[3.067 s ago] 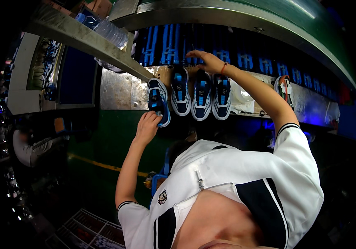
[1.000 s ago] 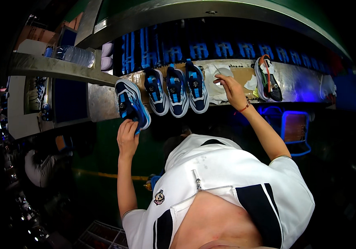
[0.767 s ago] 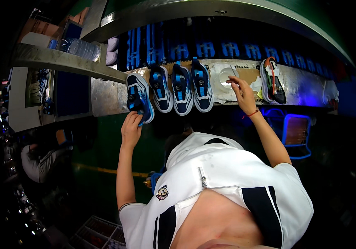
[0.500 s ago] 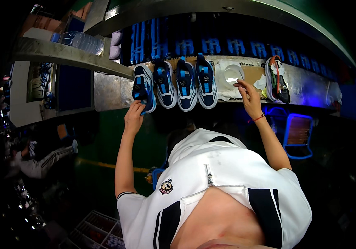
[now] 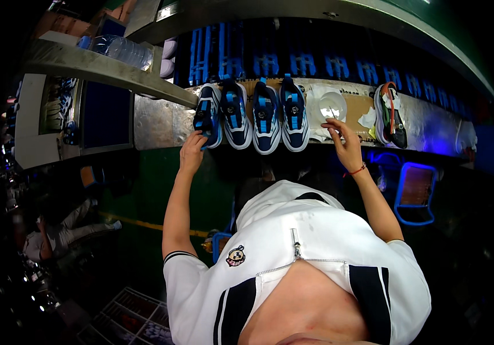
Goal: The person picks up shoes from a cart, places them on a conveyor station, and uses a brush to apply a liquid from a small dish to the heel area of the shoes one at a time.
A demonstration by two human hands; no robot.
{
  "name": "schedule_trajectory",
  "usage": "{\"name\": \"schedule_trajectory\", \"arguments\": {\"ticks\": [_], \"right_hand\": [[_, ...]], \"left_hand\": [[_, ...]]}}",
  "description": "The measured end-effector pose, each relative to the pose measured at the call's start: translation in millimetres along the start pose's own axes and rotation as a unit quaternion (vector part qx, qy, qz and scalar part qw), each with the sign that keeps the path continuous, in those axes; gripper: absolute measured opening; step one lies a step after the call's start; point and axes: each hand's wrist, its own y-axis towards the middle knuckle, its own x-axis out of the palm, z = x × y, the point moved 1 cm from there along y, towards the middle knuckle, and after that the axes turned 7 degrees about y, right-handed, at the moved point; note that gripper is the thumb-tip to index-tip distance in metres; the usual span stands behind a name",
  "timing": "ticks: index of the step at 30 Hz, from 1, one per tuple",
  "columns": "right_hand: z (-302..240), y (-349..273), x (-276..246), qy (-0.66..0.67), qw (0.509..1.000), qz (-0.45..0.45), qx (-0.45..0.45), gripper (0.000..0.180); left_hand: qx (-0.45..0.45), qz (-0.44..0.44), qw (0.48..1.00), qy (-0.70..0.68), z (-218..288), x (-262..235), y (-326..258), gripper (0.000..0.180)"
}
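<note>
Four navy and white sneakers with light blue loops stand in a row on the bench. My left hand (image 5: 191,152) has its fingers closed on the toe end of the leftmost sneaker (image 5: 209,112), which is tilted; the other sneakers (image 5: 266,121) beside it sit flat. To their right, a white bowl (image 5: 342,102) rests on pale wrapping. My right hand (image 5: 347,148) is at the bowl's near rim, thumb and fingertips drawn together. Whatever they may pinch is too thin to make out.
A black sneaker with orange and green parts (image 5: 391,118) lies right of the bowl, near crumpled white paper (image 5: 367,118). Blue racks (image 5: 303,64) line the far side. A metal beam (image 5: 109,72) crosses at left under a plastic bottle (image 5: 123,52). A blue-framed chair (image 5: 416,192) stands at right.
My right hand has come nearer to the bowl, its fingertips now at the near rim. My left hand stays at the leftmost sneaker's toe. The whole view has shifted slightly.
</note>
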Motion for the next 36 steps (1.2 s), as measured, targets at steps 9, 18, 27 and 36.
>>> {"name": "schedule_trajectory", "arguments": {"ticks": [9, 18, 27, 36], "right_hand": [[-3, 6, 19, 0.018, 0.999, -0.035, 0.008, 0.023], [-1, -1, 16, 0.000, 0.999, -0.030, 0.024, 0.024], [-4, -9, 14, 0.006, 0.999, -0.020, 0.031, 0.025], [2, -21, 2, -0.005, 0.999, 0.008, 0.050, 0.025]], "left_hand": [[-0.019, -0.026, 0.999, -0.039, 4, 6, 15, 0.034], [-0.035, 0.011, 0.998, -0.041, 33, -23, 47, 0.035], [0.128, -0.063, 0.988, 0.062, 26, 1, 129, 0.061], [0.118, -0.171, 0.978, 0.013, 5, 6, 151, 0.056]]}}
